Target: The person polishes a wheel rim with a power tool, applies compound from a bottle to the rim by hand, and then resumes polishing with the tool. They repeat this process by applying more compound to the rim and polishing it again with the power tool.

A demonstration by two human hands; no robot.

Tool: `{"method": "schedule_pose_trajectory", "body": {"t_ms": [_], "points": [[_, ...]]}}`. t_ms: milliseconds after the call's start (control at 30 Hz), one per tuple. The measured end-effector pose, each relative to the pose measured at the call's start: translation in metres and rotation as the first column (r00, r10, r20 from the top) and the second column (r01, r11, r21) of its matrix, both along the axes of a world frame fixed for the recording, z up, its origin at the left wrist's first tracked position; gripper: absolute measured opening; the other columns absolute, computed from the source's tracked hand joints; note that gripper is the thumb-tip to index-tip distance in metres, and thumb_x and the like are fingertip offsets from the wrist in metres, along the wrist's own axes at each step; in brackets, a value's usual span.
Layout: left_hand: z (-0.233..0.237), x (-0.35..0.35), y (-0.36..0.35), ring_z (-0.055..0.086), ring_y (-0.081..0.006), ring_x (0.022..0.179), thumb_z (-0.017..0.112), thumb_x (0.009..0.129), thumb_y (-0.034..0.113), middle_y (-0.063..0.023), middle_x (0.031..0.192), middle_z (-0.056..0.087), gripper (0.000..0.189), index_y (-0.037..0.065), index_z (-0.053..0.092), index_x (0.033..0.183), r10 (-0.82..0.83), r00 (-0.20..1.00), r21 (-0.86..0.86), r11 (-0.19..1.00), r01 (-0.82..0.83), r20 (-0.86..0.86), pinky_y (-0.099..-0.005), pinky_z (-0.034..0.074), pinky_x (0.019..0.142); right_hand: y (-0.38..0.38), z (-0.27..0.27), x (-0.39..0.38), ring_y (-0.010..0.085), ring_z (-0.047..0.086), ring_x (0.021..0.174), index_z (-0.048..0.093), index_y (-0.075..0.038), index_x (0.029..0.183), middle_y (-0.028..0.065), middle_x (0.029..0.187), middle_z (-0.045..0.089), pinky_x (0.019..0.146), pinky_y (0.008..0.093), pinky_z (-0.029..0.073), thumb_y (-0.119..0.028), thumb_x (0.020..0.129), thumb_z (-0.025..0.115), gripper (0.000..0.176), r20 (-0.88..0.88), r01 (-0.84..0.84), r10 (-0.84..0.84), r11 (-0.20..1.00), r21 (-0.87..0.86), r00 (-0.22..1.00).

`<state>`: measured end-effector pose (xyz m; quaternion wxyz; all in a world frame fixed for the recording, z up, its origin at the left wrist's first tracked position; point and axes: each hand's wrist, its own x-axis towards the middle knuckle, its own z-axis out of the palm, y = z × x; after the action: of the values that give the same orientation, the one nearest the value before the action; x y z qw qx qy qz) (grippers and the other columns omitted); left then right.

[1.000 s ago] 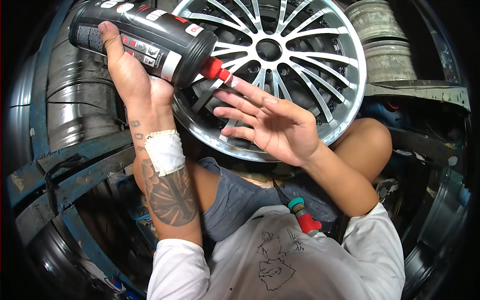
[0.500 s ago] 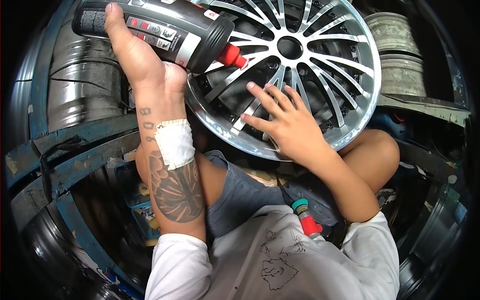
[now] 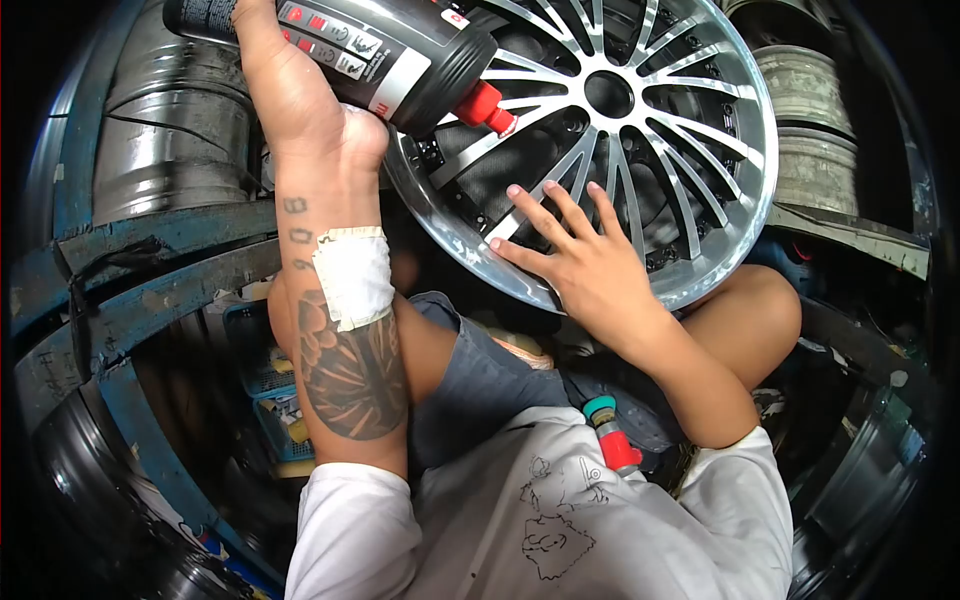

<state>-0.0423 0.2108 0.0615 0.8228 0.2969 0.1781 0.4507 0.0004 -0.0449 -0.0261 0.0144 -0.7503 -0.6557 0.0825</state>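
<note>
A person in a white shirt [image 3: 450, 530] sits before a silver, many-spoked wheel [image 3: 609, 126]. At the wheel's far left, the left hand [image 3: 300, 105] grasps a black bottle [image 3: 425, 65], thumb along its side; the other fingers are hidden. The right hand [image 3: 600, 270] holds nothing; it is spread, palm towards the wheel, at the near spokes. Whether its fingertips touch metal is hard to tell. Near the lap is a red-and-teal tool [image 3: 615, 445].

With the bottle tipped over, too hard a squeeze could probably let its contents dribble onto spokes or fingers. A loose hold could let it slip and knock the wheel, and a hard push on the near edge might make the wheel rock.

The bottle's long axis slants from far left towards near right. Its red nozzle [image 3: 485, 106] points right and nearward, above the spokes. The wheel's spoked face is turned towards the viewer.
</note>
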Motion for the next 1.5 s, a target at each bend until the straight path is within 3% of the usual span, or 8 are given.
{"method": "schedule_pose_trajectory", "body": {"t_ms": [300, 633, 733, 800, 833, 1267, 1400, 1500], "points": [[-0.002, -0.005, 0.012, 0.071, -0.0201, 0.078, 0.063, 0.104, 0.045, -0.0022, 0.091, 0.070, 0.031, 0.016, 0.063, 0.115, -0.176, 0.978, -0.078, 0.980, 0.185, 0.115, -0.0408, 0.063, 0.074, 0.010, 0.001, -0.001, 0.0301, 0.035, 0.155, 0.066, -0.040, 0.142, 0.0012, 0.173, 0.031, 0.127, 0.0596, 0.023, -0.013, 0.088, 0.065, 0.061, -0.001, -0.019, 0.019, 1.000, 0.016, 1.000], [0.001, 0.005, -0.009, 0.070, -0.0212, 0.079, 0.063, 0.103, 0.047, -0.0027, 0.093, 0.069, 0.034, 0.016, 0.063, 0.119, -0.018, 0.999, 0.041, 0.999, 0.020, -0.028, -0.0446, 0.064, 0.073, 0.007, 0.000, -0.002, 0.0290, 0.033, 0.157, 0.070, -0.039, 0.138, 0.0006, 0.171, 0.035, 0.128, 0.0604, 0.017, -0.021, 0.091, 0.065, 0.051, 0.051, -0.019, 0.018, 1.000, 0.011, 0.999], [0.008, -0.002, -0.014, 0.071, -0.0222, 0.080, 0.064, 0.102, 0.048, -0.0037, 0.093, 0.069, 0.036, 0.017, 0.063, 0.120, -0.118, 0.992, 0.062, 0.991, 0.115, 0.048, -0.0474, 0.064, 0.075, 0.003, 0.015, 0.015, 0.0296, 0.034, 0.156, 0.070, -0.038, 0.137, 0.0015, 0.172, 0.033, 0.127, 0.0615, 0.018, -0.017, 0.088, 0.067, 0.053, 0.076, 0.048, -0.047, 0.999, -0.006, 0.996], [-0.008, -0.003, 0.013, 0.071, -0.0274, 0.113, 0.054, 0.108, 0.045, -0.0110, 0.125, 0.071, 0.049, 0.005, 0.060, 0.135, 0.181, 0.929, 0.214, 0.970, -0.115, -0.323, -0.0451, 0.057, 0.104, 0.007, 0.010, 0.014, 0.0297, 0.035, 0.155, 0.071, -0.038, 0.136, 0.0019, 0.172, 0.032, 0.127, 0.0622, 0.019, -0.018, 0.089, 0.067, 0.051, 0.075, 0.018, -0.019, 1.000, 0.014, 0.997], [-0.008, -0.003, 0.012, 0.070, -0.0270, 0.115, 0.056, 0.107, 0.043, -0.0109, 0.127, 0.071, 0.047, 0.006, 0.059, 0.135, 0.172, 0.938, 0.189, 0.975, -0.118, -0.300, -0.0453, 0.056, 0.105, 0.008, 0.007, 0.012, 0.0298, 0.035, 0.155, 0.071, -0.038, 0.136, 0.0021, 0.173, 0.032, 0.126, 0.0625, 0.020, -0.019, 0.090, 0.066, 0.051, 0.077, 0.010, -0.012, 1.000, 0.025, 0.997], [-0.008, 0.003, 0.010, 0.069, -0.0287, 0.118, 0.057, 0.107, 0.043, -0.0119, 0.130, 0.070, 0.048, 0.005, 0.060, 0.136, 0.133, 0.945, 0.124, 0.987, -0.100, -0.299, -0.0485, 0.055, 0.106, -0.001, -0.008, 0.005, 0.0298, 0.037, 0.155, 0.068, -0.040, 0.138, -0.0002, 0.171, 0.035, 0.127, 0.0606, 0.022, -0.014, 0.088, 0.064, 0.056, 0.022, 0.021, -0.023, 0.996, 0.083, 0.999], [-0.006, 0.003, 0.000, 0.069, -0.0290, 0.118, 0.056, 0.107, 0.043, -0.0122, 0.129, 0.070, 0.048, 0.004, 0.060, 0.135, 0.173, 0.942, 0.170, 0.977, -0.128, -0.288, -0.0478, 0.056, 0.106, -0.001, 0.010, 0.017, 0.0295, 0.036, 0.155, 0.067, -0.039, 0.139, -0.0014, 0.172, 0.034, 0.128, 0.0615, 0.018, -0.016, 0.088, 0.065, 0.057, 0.212, 0.163, -0.171, 0.985, 0.055, 0.962], [-0.003, 0.006, -0.001, 0.070, -0.0245, 0.112, 0.057, 0.105, 0.047, -0.0094, 0.125, 0.070, 0.050, 0.006, 0.060, 0.134, 0.167, 0.938, 0.163, 0.979, -0.122, -0.305, -0.0425, 0.058, 0.100, 0.003, -0.003, 0.001, 0.0287, 0.035, 0.156, 0.067, -0.039, 0.139, -0.0023, 0.171, 0.034, 0.129, 0.0615, 0.016, -0.018, 0.088, 0.065, 0.055, 0.120, 0.049, -0.054, 0.998, 0.044, 0.991]]}}
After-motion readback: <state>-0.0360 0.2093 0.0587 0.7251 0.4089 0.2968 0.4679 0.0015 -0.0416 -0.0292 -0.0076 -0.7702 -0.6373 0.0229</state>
